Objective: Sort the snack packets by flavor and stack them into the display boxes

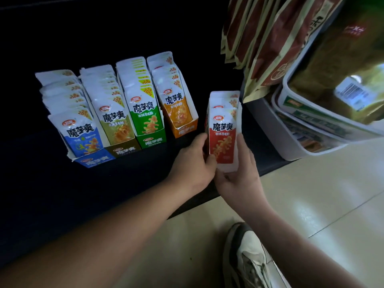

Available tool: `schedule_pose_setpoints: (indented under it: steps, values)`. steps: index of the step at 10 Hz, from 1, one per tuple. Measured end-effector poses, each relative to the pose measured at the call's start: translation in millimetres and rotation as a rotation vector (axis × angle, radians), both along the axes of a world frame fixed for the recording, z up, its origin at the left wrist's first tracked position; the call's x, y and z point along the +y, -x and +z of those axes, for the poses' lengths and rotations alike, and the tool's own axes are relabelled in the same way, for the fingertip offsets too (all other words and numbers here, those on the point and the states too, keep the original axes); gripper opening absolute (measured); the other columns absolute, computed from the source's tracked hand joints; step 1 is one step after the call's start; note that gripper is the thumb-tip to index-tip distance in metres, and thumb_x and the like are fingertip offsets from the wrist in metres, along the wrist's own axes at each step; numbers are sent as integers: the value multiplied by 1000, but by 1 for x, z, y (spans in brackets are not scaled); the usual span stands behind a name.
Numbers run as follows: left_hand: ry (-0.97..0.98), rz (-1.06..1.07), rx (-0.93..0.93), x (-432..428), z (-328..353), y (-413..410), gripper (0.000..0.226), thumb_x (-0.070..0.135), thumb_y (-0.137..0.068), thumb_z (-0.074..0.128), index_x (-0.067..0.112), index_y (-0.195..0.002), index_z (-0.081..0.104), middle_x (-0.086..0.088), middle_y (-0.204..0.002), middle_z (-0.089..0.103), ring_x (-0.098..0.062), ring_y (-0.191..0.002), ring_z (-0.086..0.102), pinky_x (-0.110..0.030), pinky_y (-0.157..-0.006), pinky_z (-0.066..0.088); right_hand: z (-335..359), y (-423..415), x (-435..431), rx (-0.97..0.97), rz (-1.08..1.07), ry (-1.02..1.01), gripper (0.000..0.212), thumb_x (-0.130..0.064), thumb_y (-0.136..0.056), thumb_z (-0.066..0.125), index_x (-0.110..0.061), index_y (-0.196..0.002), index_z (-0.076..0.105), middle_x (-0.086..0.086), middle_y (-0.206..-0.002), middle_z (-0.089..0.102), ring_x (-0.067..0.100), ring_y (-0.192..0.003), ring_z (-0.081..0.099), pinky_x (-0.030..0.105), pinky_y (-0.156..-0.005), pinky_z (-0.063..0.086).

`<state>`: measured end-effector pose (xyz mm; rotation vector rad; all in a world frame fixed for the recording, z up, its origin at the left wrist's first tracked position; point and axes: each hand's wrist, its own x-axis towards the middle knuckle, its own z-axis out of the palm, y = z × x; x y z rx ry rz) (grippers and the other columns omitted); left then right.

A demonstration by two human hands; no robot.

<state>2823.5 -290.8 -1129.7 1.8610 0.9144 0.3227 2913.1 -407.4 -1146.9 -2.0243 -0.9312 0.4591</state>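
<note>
Your left hand (193, 163) and right hand (241, 173) grip the red snack packets (223, 140), just right of four display boxes (153, 142).

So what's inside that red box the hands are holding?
Red-and-white snack packets stand upright in the red-and-white cardboard display box. Only the front one shows fully; another's top edge peeks out behind it. The count and the box floor are hidden.

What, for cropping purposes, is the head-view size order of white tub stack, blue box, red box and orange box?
1. white tub stack, partly cropped
2. blue box
3. red box and orange box: alike, unranked
</note>
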Motion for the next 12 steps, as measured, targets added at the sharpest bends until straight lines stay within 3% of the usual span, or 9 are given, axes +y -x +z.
schedule_pose_setpoints:
  steps: [1,2,3,4,5,6,7,9,12]
  values:
    - [30,67,-16,12,0,-7,44,21,-101,62,27,-143,54,15,-77,62,9,-69,61,-1,-60,42,-6,-12,22,15,48,15,115,-25,-82,84,-18,-166,5,3,-162,30,9,-146,29,4,-97,30]
    - [85,79,-14,23,1,-3,47,25,-103,61,26,-148,50,13,-88,69,7,-82,63,-1,-64,42,-7,-23,47,34,61,-2,115,-30,-80,87,-21,-165,10,3,-155,36,14,-142,37,30,-107,46]
    - [27,102,35,40,-2,12,52,28,-102,61,32,-152,46,12,-93,72,4,-88,64,-12,-76,47,-8,-32,64,1,48,29,110,-28,-82,87,-24,-165,14,5,-148,35,11,-130,42,29,-103,43]
    - [-41,74,160,56,-9,34,55,29,-101,61,38,-153,44,10,-107,71,-7,-90,66,-25,-83,54,-10,-34,82,15,11,19,107,-24,-81,87,-29,-164,20,4,-143,31,3,-119,37,19,-104,39]
    - [-118,111,172,66,-17,52,52,27,-100,61,37,-150,49,6,-125,65,-13,-100,66,-32,-90,56,-7,-34,105,31,8,20,105,-22,-82,88,-33,-163,22,3,-143,33,-1,-116,36,-4,-87,31]
    - [-119,102,150,66,-19,63,55,26,-99,63,42,-148,48,8,-126,64,-12,-101,65,-37,-93,57,5,-41,127,14,30,40,100,-22,-81,88,-29,-162,28,3,-145,43,-6,-116,38,9,-98,35]
    - [-88,99,168,63,-21,71,61,28,-98,65,40,-153,42,8,-128,63,-10,-103,65,-36,-94,57,9,-45,136,28,57,28,88,-20,-78,89,-30,-152,42,1,-137,55,10,-122,57,37,-107,51]
    - [-131,127,170,65,-24,88,58,28,-97,67,31,-151,47,6,-139,59,-11,-127,57,-35,-106,50,-1,-18,117,-71,-65,31,64,-17,-95,73,-19,-152,44,1,-156,36,15,-132,50,22,-101,39]
    - [-211,190,179,61,-23,102,61,25,-96,67,28,-153,46,8,-149,50,-13,-141,43,-27,-112,36,8,-17,127,3,-46,170,68,-23,-98,68,-26,-157,34,3,-173,2,30,-150,34,26,-100,38]
